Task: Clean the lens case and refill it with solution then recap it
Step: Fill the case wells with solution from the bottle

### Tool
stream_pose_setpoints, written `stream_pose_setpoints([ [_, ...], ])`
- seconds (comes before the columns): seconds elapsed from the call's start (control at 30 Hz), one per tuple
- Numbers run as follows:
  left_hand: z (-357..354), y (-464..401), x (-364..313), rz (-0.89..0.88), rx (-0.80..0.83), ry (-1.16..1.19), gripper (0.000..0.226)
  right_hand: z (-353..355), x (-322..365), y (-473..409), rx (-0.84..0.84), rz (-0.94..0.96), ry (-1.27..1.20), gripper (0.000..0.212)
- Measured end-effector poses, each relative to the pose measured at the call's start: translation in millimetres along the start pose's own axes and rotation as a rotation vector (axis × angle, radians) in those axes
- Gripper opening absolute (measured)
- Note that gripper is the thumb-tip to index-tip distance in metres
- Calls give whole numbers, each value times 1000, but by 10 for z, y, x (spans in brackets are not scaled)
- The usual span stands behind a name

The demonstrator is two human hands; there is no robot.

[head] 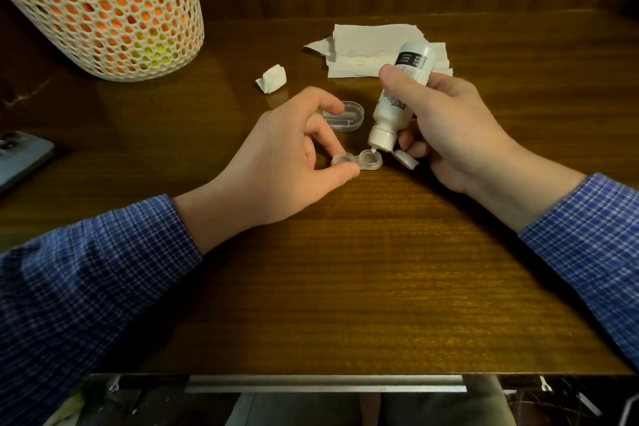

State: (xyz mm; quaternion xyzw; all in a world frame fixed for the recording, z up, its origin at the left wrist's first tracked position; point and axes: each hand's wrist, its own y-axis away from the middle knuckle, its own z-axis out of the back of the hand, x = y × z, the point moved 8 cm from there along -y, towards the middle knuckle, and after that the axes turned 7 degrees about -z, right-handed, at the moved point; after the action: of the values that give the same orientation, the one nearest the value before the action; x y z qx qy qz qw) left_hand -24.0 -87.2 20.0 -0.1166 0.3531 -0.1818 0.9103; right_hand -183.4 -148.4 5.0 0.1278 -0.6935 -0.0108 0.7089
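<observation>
A clear two-well lens case (359,161) lies on the wooden table (345,270), both wells uncovered. My left hand (287,162) pinches its left well between thumb and fingers. My right hand (446,128) grips a white solution bottle (397,97), tipped nozzle-down so the tip sits just over the right well. The bottle's flip cap (406,159) hangs open below the nozzle. A clear oval lid piece (345,116) lies on the table behind my left hand, partly hidden by the fingers.
A sheet of white tissue (373,48) lies at the back, a crumpled wad (272,78) to its left. A tall white mesh basket (103,7) stands at far left. A dark phone (20,159) sits at the left edge.
</observation>
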Motion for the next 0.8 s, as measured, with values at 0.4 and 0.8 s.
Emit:
stream_pose_setpoints([
  [0.4,-4,-5,-8,-4,3,-4,65,-11,-9,-3,21,-12,15,21],
  [0.8,-6,-7,-7,-6,2,-7,66,-14,-2,-8,22,-6,23,19],
])
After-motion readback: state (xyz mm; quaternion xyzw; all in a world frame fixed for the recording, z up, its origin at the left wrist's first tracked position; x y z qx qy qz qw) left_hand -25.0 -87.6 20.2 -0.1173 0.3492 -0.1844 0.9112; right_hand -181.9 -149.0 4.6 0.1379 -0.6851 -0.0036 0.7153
